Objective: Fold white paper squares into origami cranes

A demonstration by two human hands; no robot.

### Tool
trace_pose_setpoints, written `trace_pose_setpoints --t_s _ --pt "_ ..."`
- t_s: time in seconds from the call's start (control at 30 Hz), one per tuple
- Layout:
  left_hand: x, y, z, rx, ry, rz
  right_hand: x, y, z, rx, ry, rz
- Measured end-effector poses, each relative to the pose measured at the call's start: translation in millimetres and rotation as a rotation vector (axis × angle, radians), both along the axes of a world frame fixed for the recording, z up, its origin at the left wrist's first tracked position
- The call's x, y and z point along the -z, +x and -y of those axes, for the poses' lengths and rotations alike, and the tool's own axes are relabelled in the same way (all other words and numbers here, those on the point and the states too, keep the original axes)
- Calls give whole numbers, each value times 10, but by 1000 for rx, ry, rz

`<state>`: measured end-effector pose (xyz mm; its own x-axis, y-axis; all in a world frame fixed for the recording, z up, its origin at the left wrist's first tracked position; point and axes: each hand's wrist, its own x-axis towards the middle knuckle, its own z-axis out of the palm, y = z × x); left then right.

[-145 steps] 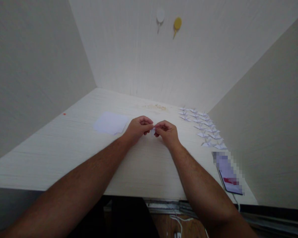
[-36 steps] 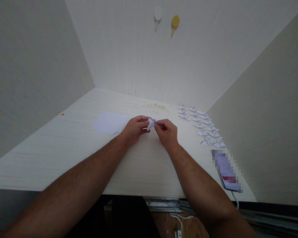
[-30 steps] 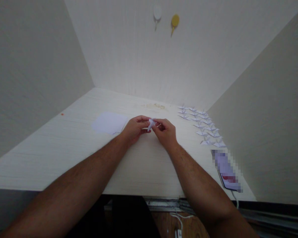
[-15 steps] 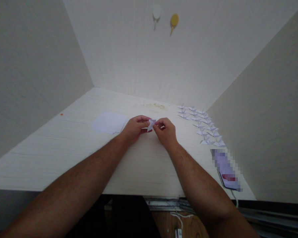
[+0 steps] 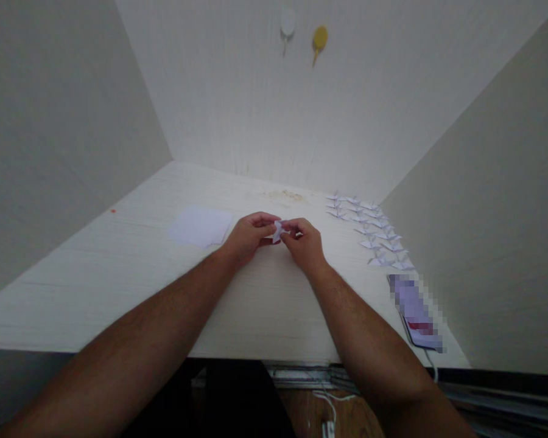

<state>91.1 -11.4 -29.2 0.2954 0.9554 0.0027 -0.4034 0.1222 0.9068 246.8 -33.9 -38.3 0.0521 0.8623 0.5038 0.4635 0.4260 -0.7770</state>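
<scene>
Between my two hands, just above the middle of the white table, is a small folded piece of white paper [image 5: 277, 231]. My left hand [image 5: 251, 236] pinches its left side between thumb and fingers. From the right, the thumb and fingertips of my right hand [image 5: 304, 242] close on the paper's other edge. Part of the paper is covered by the fingertips, and its exact folds are too small to make out. To the left of my left hand lie flat white paper sheets [image 5: 198, 226].
Several folded paper cranes [image 5: 372, 244] stand in rows at the table's right side. A phone [image 5: 414, 310] with a cable lies nearer the right front edge. Walls enclose the table [image 5: 265, 316] at the back and both sides. Two hooks, one yellow [image 5: 320, 38], hang on the back wall.
My right fingers have shifted slightly left over the paper, and less of its flat face shows. My left hand has barely moved.
</scene>
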Motion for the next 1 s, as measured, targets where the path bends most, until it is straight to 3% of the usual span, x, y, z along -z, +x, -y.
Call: trace_pose_setpoints --t_s 0.17,0.43,0.67,1.0 --pt "-21 3 24 4 -3 -22 -42 -7 11 -86 -142 -125" --pt "-31 3 23 -5 -11 -47 -8 11 -18 -218 -183 -242" --pt "-33 8 25 -7 -22 -70 5 11 -37 -236 -196 -315" --pt "-23 17 25 -10 -12 -94 21 28 -57 -226 -203 -249"
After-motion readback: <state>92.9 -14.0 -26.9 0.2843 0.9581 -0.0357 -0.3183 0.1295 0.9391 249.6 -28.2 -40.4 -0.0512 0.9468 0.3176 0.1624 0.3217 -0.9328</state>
